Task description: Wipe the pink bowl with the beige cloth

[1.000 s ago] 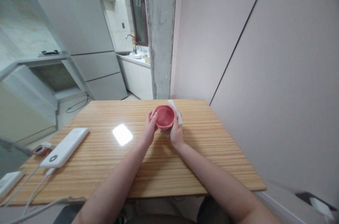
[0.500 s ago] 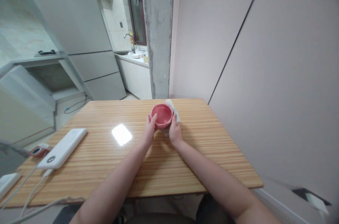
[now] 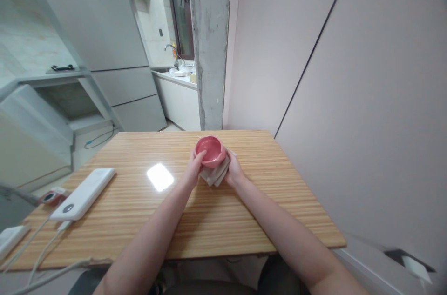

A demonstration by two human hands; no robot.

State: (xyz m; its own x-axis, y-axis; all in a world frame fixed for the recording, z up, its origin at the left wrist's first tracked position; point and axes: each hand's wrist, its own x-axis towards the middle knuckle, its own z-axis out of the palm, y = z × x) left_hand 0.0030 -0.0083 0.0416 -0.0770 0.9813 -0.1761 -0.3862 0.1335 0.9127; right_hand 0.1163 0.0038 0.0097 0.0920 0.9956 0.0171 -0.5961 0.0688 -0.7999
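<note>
Pink bowl (image 3: 209, 150) now tipped leftward, left hand (image 3: 194, 170) gripping its rim; folded cloth (image 3: 215, 174) shifted from behind bowl to beneath it, pinched by right hand (image 3: 233, 170), above bench (image 3: 139, 206). Wiping probably moving to the underside.

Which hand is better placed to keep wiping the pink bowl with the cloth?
Right. The right hand already presses the folded cloth under the pink bowl, while the left hand grips the rim, probably steadying it.
</note>
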